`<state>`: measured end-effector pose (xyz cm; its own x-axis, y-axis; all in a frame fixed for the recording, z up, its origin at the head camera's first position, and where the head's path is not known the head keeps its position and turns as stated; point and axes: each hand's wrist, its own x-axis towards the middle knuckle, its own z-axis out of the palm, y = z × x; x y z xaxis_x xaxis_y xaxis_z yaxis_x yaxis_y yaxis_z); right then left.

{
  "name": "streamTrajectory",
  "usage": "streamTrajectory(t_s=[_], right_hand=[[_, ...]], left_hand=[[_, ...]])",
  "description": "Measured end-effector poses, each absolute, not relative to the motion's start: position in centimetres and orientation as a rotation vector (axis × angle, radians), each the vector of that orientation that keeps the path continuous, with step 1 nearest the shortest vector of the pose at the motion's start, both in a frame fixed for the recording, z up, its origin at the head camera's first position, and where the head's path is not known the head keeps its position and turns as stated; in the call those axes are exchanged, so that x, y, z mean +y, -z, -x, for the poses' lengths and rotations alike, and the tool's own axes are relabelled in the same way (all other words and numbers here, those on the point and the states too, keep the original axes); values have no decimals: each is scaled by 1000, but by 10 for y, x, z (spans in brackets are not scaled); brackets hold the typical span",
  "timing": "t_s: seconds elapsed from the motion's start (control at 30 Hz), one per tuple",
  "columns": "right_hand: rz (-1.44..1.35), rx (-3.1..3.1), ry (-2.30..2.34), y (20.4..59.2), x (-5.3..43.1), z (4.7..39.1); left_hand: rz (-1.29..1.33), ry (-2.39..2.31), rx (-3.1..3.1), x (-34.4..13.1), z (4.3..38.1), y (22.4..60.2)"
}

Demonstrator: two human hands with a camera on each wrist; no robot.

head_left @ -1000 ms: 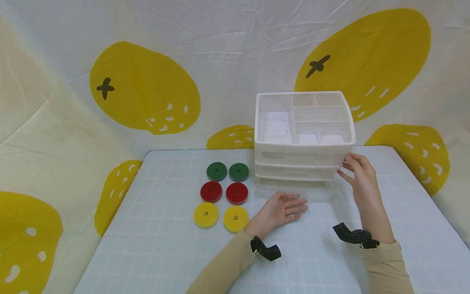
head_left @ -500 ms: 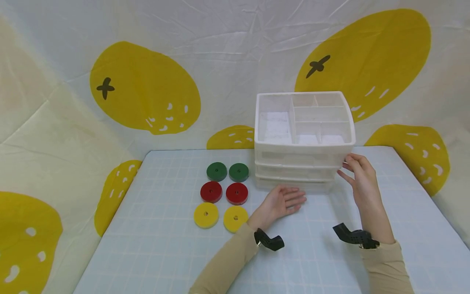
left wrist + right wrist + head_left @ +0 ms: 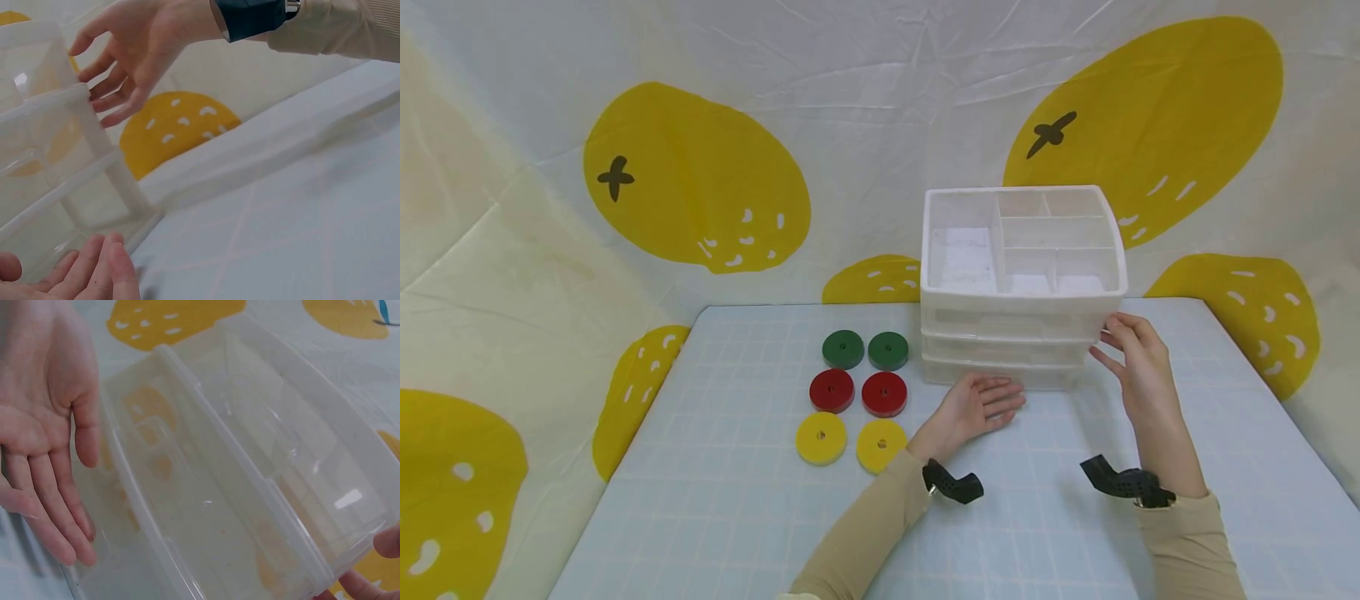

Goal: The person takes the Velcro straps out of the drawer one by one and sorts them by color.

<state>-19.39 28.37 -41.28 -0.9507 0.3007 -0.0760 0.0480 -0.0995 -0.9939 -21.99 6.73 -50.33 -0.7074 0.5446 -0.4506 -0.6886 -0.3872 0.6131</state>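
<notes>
A white drawer unit (image 3: 1022, 304) with clear drawers and a divided top tray stands at the back right of the table. My left hand (image 3: 974, 410) lies palm up in front of its bottom drawer (image 3: 1051, 377), fingers straight and right at the drawer's front. In the left wrist view, fingertips (image 3: 94, 262) of that hand overlap the lowest drawer. My right hand (image 3: 1138, 367) touches the unit's right side, with fingers spread along the edge and nothing gripped. In the right wrist view, the unit's front (image 3: 206, 481) fills the space between both hands.
Left of the unit lie two green discs (image 3: 843, 350), two red discs (image 3: 832, 391) and two yellow discs (image 3: 821, 438) in paired rows. The left forearm passes close beside the right yellow disc. A fruit-print cloth (image 3: 865, 167) hangs behind the table.
The bottom drawer, pulled out a second ago, has slid back into the unit. My left hand has moved slightly away from me along with it. The right hand has stayed in place.
</notes>
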Motion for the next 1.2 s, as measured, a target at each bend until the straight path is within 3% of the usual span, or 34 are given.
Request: streamTrajectory(t_s=[0.87,1.2], right_hand=[[300,-1941,-2230,416,286,196],[305,-2218,-1886,422,288,180]], left_hand=[[173,-2083,1159,54,215,498],[-310,-1972,1586,1,188,471]])
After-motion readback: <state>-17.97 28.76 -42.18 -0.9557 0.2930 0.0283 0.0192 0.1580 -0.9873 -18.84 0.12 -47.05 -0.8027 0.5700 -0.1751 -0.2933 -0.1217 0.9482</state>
